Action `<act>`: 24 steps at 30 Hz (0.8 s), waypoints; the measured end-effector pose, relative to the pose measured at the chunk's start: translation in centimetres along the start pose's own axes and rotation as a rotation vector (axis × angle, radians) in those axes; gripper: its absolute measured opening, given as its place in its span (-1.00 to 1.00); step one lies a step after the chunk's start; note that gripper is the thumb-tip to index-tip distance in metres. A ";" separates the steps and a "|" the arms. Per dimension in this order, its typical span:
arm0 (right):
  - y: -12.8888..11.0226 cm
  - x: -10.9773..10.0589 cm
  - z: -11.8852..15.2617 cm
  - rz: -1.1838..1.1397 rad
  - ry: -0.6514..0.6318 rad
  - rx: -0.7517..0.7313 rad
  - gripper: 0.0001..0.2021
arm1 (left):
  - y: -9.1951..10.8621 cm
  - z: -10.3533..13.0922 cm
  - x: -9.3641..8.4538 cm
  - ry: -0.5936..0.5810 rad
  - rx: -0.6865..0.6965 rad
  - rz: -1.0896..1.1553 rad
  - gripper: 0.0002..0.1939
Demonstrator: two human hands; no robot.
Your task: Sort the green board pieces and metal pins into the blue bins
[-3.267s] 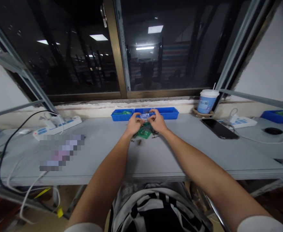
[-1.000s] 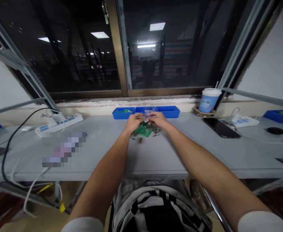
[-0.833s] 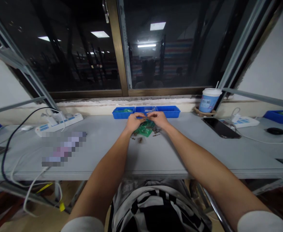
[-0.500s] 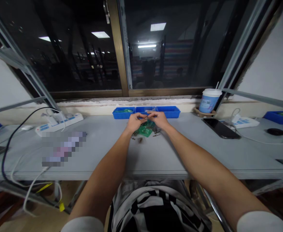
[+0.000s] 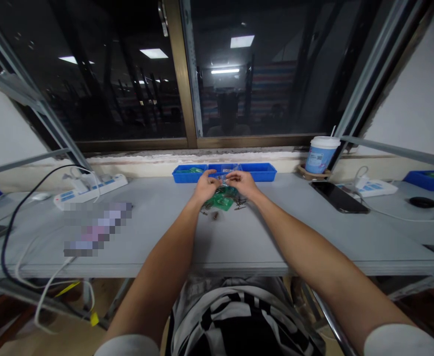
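My left hand [image 5: 206, 187] and my right hand [image 5: 244, 184] are close together above a small pile near the back of the table. The left index finger is raised a little from the thumb; the right fingertips are bent together. Whatever small item lies at the fingertips is too small to make out. Beneath them are green flat pieces [image 5: 222, 201], partly under clear plastic. Small dark brown pin-like metal parts [image 5: 240, 207] are scattered to the right, and a blurred brown bit [image 5: 215, 215] lies in front.
Behind my hands stands a blue three-part tray [image 5: 258, 173], with green pieces in its left section. A lidded cup [image 5: 319, 155] and black phone [image 5: 338, 197] are to the right. Leftward are a power strip [image 5: 106, 186], a blurred-out phone [image 5: 100, 230] and a black cable [image 5: 10, 222].
My left index finger has lifted away from the thumb, and the fingertips of both hands have parted slightly. The pile and the other things stay put.
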State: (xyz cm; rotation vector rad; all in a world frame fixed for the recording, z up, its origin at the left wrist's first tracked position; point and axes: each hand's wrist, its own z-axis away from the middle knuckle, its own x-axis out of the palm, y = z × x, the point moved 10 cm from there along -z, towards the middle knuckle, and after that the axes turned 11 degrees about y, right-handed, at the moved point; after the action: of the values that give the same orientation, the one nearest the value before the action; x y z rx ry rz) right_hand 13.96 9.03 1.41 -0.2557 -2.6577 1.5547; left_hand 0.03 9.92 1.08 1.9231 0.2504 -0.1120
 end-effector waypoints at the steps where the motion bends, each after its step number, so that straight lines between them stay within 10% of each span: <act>1: -0.1 0.0 0.0 0.013 -0.008 -0.001 -0.78 | -0.1 -0.1 0.1 -0.010 0.008 0.002 -0.46; 11: 0.1 -1.6 -0.2 0.097 0.100 -0.012 -0.85 | -0.9 -0.2 0.5 -0.065 -0.008 -0.036 -0.50; 24: 1.4 -3.1 -1.4 0.543 0.150 -0.090 -0.27 | -1.3 -1.9 -5.1 0.283 0.002 -0.273 -0.69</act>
State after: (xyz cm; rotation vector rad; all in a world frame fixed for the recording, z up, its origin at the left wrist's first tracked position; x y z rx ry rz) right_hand 17.37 10.42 1.03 -1.1303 -2.6721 1.4447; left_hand -5.32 11.51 1.55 1.8955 0.7026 -0.0203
